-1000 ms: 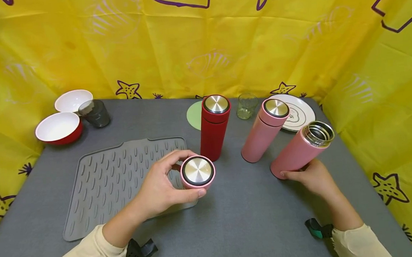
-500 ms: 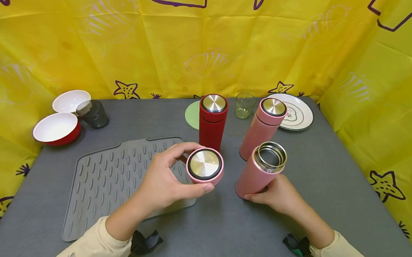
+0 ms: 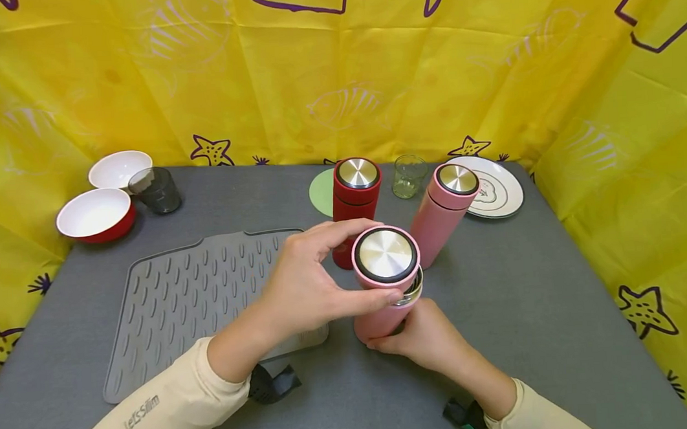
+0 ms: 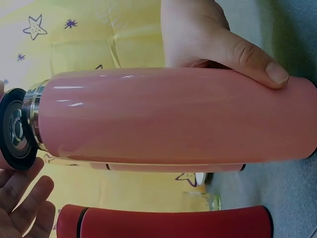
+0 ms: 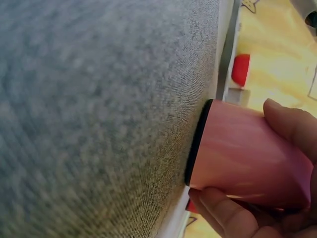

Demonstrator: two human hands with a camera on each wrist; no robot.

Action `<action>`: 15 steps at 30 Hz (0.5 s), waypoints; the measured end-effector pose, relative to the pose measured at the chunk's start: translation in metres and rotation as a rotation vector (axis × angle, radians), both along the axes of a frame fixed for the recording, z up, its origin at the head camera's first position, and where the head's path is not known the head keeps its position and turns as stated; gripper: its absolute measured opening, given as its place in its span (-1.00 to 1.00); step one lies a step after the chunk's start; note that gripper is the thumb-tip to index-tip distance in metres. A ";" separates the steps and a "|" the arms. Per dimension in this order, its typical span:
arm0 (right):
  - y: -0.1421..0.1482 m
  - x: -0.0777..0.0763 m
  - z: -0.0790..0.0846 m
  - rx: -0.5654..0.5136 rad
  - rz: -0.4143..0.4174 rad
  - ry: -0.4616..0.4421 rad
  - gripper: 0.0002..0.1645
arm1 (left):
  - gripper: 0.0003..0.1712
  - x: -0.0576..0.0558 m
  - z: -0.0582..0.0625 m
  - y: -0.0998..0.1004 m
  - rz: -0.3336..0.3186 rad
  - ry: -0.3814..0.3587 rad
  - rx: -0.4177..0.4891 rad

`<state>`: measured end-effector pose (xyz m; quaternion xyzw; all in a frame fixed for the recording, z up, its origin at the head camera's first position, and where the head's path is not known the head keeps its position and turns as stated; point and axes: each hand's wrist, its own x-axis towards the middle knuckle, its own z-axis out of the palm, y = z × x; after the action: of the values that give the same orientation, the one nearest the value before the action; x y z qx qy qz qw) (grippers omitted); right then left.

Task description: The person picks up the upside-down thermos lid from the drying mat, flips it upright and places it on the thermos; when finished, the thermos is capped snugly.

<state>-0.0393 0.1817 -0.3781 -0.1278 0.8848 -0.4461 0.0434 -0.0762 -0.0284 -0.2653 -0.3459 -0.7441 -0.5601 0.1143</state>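
My left hand (image 3: pixel 303 288) pinches a pink thermos lid (image 3: pixel 385 256) with a brushed metal top, its thumb in front and fingers behind. The lid sits tilted over the steel mouth of an open pink thermos bottle (image 4: pixel 173 114); whether they touch I cannot tell. Low down, near the base, my right hand (image 3: pixel 428 339) grips that bottle. In the right wrist view the bottle's black-edged base (image 5: pixel 199 144) is at or just above the table. Behind stand a lidded red thermos (image 3: pixel 357 194) and a lidded pink thermos (image 3: pixel 445 212), the red one partly hidden by my left hand.
A grey drying mat (image 3: pixel 179 314) lies left on the grey table (image 3: pixel 559 333). Two bowls (image 3: pixel 95 214) and a dark glass (image 3: pixel 156 190) are at the back left. Farther right are a green disc (image 3: pixel 321 193), a clear glass (image 3: pixel 408 177) and white plates (image 3: pixel 505 193).
My right hand has brought the open pink bottle leftward from the right side. The left hand has shifted right with the lid, which now overlaps the bottle's mouth.
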 end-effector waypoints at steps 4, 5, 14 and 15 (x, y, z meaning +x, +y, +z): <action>0.000 0.000 0.001 0.000 0.001 -0.004 -0.19 | -0.29 -0.002 -0.002 0.006 -0.030 -0.045 -0.004; 0.001 0.000 0.001 0.002 0.004 -0.004 -0.19 | -0.30 -0.002 -0.003 0.008 -0.036 -0.053 -0.002; 0.002 -0.001 0.000 0.008 0.046 0.020 -0.17 | -0.33 -0.004 -0.008 0.014 0.005 0.008 -0.071; 0.002 -0.001 0.000 0.007 0.048 0.021 -0.17 | -0.33 -0.004 -0.009 0.014 0.003 0.012 -0.073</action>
<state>-0.0401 0.1839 -0.3781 -0.1534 0.8834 -0.4404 0.0450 -0.0806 -0.0143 -0.2739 -0.3522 -0.7638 -0.5303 0.1068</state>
